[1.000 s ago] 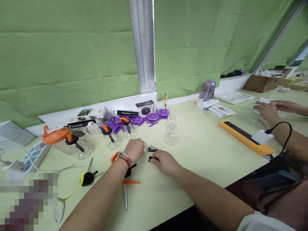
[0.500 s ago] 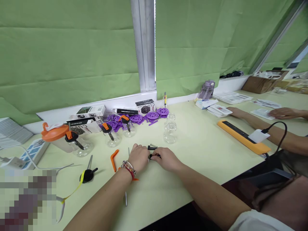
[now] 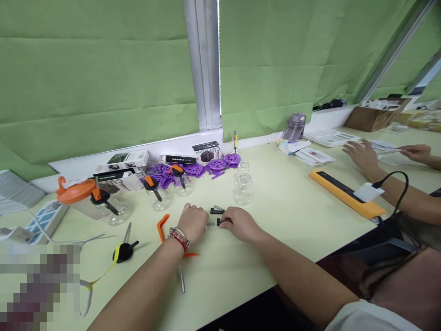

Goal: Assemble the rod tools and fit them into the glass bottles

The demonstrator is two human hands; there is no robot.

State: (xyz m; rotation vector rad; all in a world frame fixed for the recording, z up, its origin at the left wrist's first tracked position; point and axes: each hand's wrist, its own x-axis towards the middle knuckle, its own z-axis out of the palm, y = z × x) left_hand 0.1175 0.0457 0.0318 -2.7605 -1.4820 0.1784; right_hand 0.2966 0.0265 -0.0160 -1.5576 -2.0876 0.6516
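Note:
My left hand (image 3: 193, 223) is closed, and a small coil spring (image 3: 210, 224) sticks out from its fingertips. Facing it, my right hand (image 3: 240, 223) pinches a small black plastic part (image 3: 219, 222). A narrow gap separates the spring from that part. Just beyond my fingers lies another black piece (image 3: 216, 211) with a second spring (image 3: 218, 207) along its far side. Left of my left hand is a bent orange strip (image 3: 161, 226). Another orange piece (image 3: 191, 254) and a metal rod (image 3: 182, 279) are partly covered by my left wrist.
Clear glass jars (image 3: 242, 195) stand ahead; others at left carry black and orange lids (image 3: 151, 183). Purple wheel-shaped parts (image 3: 217, 165) lie along the wall. A black lid (image 3: 123, 253) is at left, an orange power strip (image 3: 339, 193) at right, near another person's hands (image 3: 361, 156).
My hands have moved slightly apart, baring the spring at my left fingers and the black part in my right. The other person's nearer hand has lifted and shifted right.

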